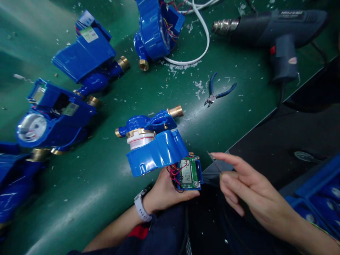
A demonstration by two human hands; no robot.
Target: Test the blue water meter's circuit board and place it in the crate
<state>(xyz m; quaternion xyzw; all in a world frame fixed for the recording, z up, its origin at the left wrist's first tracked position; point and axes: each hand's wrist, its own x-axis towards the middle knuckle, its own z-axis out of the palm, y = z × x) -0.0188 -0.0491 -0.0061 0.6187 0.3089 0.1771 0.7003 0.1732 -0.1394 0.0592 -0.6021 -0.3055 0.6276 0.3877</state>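
Thin rod point(215, 164) in right fingers point(233, 160), slanting up-left

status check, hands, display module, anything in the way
Left hand holding display module, screen visible. Right hand pinching thin metal piece, clear of module. Red and black wires bunched at module's edge, possibly in the way.

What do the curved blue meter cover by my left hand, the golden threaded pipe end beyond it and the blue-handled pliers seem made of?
Curved blue meter cover: probably moulded plastic, glossy, judging by its smooth, bright highlights.
Golden threaded pipe end: likely brass, with a yellowish metallic sheen.
Blue-handled pliers: likely steel, silvery where bare; the grips look coated, in plastic or rubber.
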